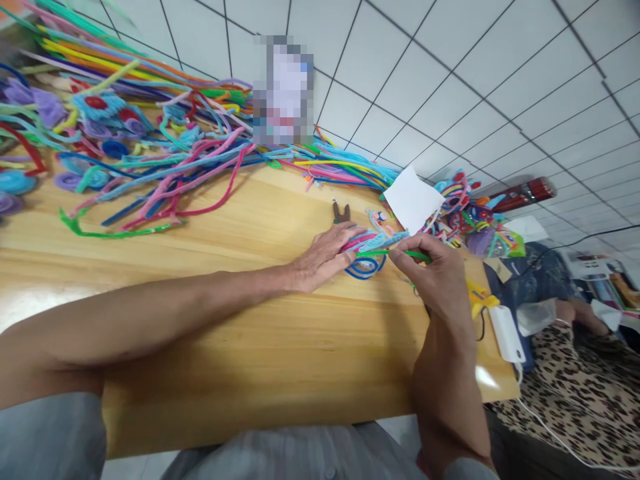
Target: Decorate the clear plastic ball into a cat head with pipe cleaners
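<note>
My left hand lies low over the table, its fingers closed on a pink and light-blue pipe-cleaner piece. A green pipe cleaner runs along the near side of that piece, from my left thumb to my right hand. Thumb and fingertips of the right hand pinch it, and its end sticks out past them. Below sits a dark-blue pipe-cleaner coil, partly covered. Just beyond my left fingers are brown handles, perhaps of pliers. What the left palm covers is hidden.
Loose pipe cleaners in many colours pile along the wall and far left. A white paper lies beyond my right hand, beside more coloured pieces. A white power strip with a cable is at the right edge. Someone in leopard print sits there.
</note>
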Demonstrator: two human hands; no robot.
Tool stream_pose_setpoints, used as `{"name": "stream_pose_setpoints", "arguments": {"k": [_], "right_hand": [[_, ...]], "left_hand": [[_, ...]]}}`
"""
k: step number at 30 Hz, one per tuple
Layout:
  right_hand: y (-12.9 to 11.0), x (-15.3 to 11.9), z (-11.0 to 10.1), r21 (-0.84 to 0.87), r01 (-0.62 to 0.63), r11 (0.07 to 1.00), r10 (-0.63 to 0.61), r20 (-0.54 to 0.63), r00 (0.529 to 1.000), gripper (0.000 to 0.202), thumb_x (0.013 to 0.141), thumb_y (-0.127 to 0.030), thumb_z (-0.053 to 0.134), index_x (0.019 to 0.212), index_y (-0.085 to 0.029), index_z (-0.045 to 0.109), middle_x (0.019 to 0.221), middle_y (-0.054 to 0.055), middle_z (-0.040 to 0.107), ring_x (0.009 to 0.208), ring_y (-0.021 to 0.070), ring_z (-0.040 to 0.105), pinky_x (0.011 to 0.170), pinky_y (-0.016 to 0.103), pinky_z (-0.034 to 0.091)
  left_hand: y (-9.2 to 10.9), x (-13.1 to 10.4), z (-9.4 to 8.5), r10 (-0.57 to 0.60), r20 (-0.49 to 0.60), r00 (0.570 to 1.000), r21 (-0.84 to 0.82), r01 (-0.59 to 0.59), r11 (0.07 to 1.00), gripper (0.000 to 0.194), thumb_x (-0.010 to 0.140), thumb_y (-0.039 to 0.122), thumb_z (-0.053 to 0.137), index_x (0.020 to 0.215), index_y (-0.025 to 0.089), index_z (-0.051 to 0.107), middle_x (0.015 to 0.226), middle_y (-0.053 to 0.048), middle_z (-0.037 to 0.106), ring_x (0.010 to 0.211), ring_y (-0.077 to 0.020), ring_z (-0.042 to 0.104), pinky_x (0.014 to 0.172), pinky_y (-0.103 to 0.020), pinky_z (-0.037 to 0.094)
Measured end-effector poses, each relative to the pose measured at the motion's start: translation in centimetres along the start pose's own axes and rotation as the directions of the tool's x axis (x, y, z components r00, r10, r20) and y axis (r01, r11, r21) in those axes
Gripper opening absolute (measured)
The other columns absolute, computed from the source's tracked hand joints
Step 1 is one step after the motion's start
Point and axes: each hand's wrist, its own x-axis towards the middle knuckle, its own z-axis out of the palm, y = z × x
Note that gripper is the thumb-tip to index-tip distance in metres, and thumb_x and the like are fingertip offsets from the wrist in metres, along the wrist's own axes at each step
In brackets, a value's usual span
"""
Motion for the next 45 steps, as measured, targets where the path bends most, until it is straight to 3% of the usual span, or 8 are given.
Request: {"name": "stream_pose_setpoints", "arguments": {"k": [13, 20, 26, 32, 45], "right_hand": [[0.4, 0.0, 0.1, -0.032, 0.024, 0.999, -0.024, -0.008, 1.0, 0.013, 0.083, -0.033, 0.075, 0.074, -0.023, 0.073, 0.073, 0.001, 0.074, 0.062, 0.0153, 0.061, 0.06, 0.029, 0.047], [0.6, -0.1, 0.2, -0.111, 0.041, 0.993, -0.045, -0.032, 0.998, 0.012, 0.085, -0.031, 0.072, 0.075, -0.024, 0.072, 0.076, 0.001, 0.076, 0.066, 0.0166, 0.064, 0.064, 0.031, 0.048], [0.3, -0.6, 0.9, -0.148, 0.07, 0.986, -0.071, 0.002, 0.998, 0.006, 0.088, -0.031, 0.073, 0.088, -0.025, 0.074, 0.082, 0.001, 0.078, 0.07, 0.0173, 0.067, 0.068, 0.032, 0.051], [0.6, -0.7, 1.8, -0.143, 0.132, 0.981, -0.135, -0.009, 0.991, 0.01, 0.09, -0.029, 0.072, 0.081, -0.025, 0.07, 0.078, 0.001, 0.075, 0.067, 0.017, 0.065, 0.067, 0.032, 0.051], [0.8, -0.7, 2.2, -0.14, 0.114, 0.984, -0.118, -0.019, 0.993, 0.011, 0.089, -0.028, 0.071, 0.079, -0.025, 0.069, 0.077, 0.001, 0.075, 0.066, 0.0163, 0.064, 0.066, 0.031, 0.047]], "left_hand": [[-0.4, 0.4, 0.3, 0.032, -0.042, 0.999, 0.017, -0.032, 0.999, 0.057, 0.107, 0.054, 0.051, 0.157, 0.027, 0.049, 0.164, -0.015, 0.053, 0.158, -0.0325, 0.047, 0.133, -0.055, 0.037], [-0.4, 0.6, 0.3, 0.012, -0.047, 0.999, 0.004, -0.012, 1.0, 0.056, 0.105, 0.053, 0.053, 0.154, 0.027, 0.05, 0.162, -0.014, 0.055, 0.154, -0.0334, 0.051, 0.132, -0.056, 0.038], [-0.3, 0.6, 0.3, -0.013, -0.052, 0.999, 0.0, 0.013, 1.0, 0.057, 0.105, 0.054, 0.052, 0.155, 0.025, 0.05, 0.162, -0.015, 0.055, 0.155, -0.0334, 0.05, 0.133, -0.056, 0.037], [-0.2, 0.4, 0.3, -0.025, -0.057, 0.998, -0.01, 0.025, 1.0, 0.056, 0.104, 0.053, 0.052, 0.155, 0.029, 0.05, 0.162, -0.012, 0.055, 0.157, -0.0313, 0.049, 0.134, -0.055, 0.038], [-0.2, 0.3, 0.0, -0.022, -0.05, 0.999, -0.033, 0.02, 0.999, 0.056, 0.104, 0.05, 0.052, 0.155, 0.029, 0.053, 0.163, -0.013, 0.056, 0.156, -0.0331, 0.05, 0.133, -0.057, 0.039]]}}
